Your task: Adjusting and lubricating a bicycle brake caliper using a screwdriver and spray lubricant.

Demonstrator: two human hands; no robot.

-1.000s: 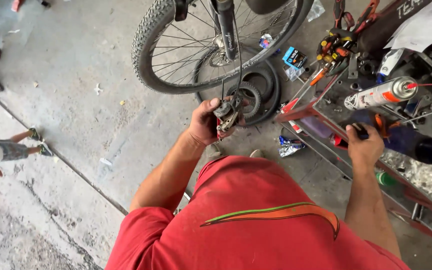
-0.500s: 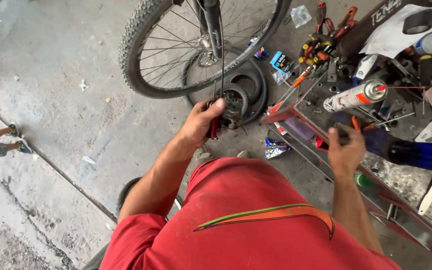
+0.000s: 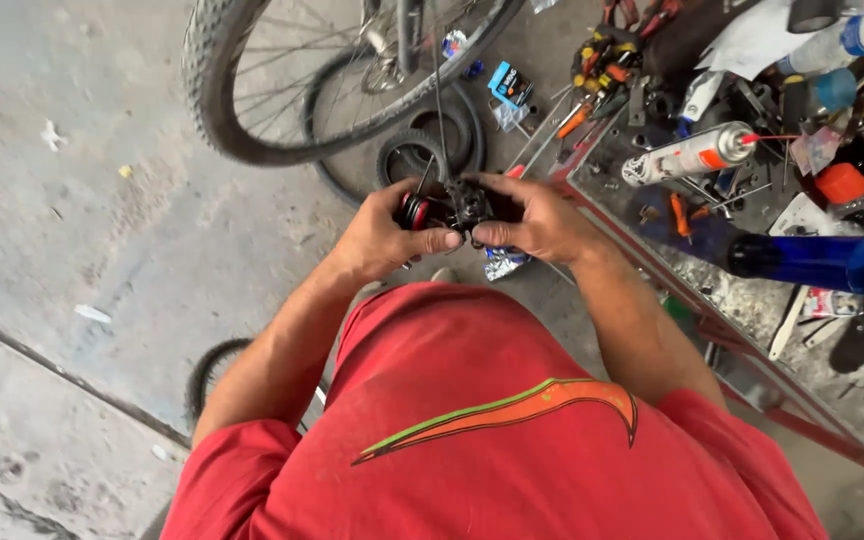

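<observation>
Seen from above, a person in a red shirt works over a small black metal bicycle part with red rings, possibly a derailleur, held just above the middle of the frame. The left hand is closed around its left end, thumb laid along the lower edge toward the right, while the right hand pinches its right side between thumb and curled fingers. The part lies directly between the two hands, touching both, its long axis running roughly left to right across the frame. Neither hand is nearer than the other; the left covers more of the red-ringed end, the right meets the dark body. A thin dark cable rises from the part straight toward the top of the frame, crossing the knobbly black bicycle tyre and spoked wheel that stands in the upper left. Beyond the hands, small black tyres lie flat on the grey concrete floor. To the right, a cluttered metal workbench with a red frame carries a white and orange spray can and a dark blue cylinder, both lying on their sides, well apart from the hands.
</observation>
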